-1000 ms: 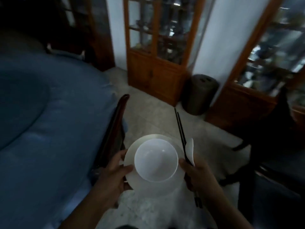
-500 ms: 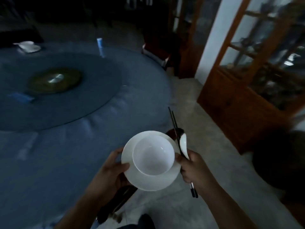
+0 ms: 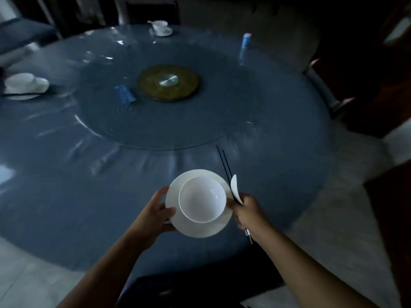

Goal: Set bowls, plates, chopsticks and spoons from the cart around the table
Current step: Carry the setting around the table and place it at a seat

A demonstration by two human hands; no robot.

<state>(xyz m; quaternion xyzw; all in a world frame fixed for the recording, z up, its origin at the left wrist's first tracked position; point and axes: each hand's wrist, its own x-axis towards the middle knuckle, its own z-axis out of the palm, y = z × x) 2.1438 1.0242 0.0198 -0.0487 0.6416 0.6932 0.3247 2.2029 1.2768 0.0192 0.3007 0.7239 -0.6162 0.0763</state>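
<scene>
Both left hand (image 3: 155,212) and right hand (image 3: 246,210) grip white plate (image 3: 200,228) under bowl (image 3: 201,198); right clasps chopsticks (image 3: 224,162), spoon (image 3: 234,187).

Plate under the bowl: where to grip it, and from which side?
Best to take the plate by its bare rim from the left, thumb on top, fingers underneath, where the left hand holds it. The bowl covers the centre, so only the rim ring is free, and the plate must stay level. The right side is crowded: the right hand there also holds chopsticks and a spoon.

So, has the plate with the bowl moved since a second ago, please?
Yes: the plate went from beside the table to above its near edge.
</scene>
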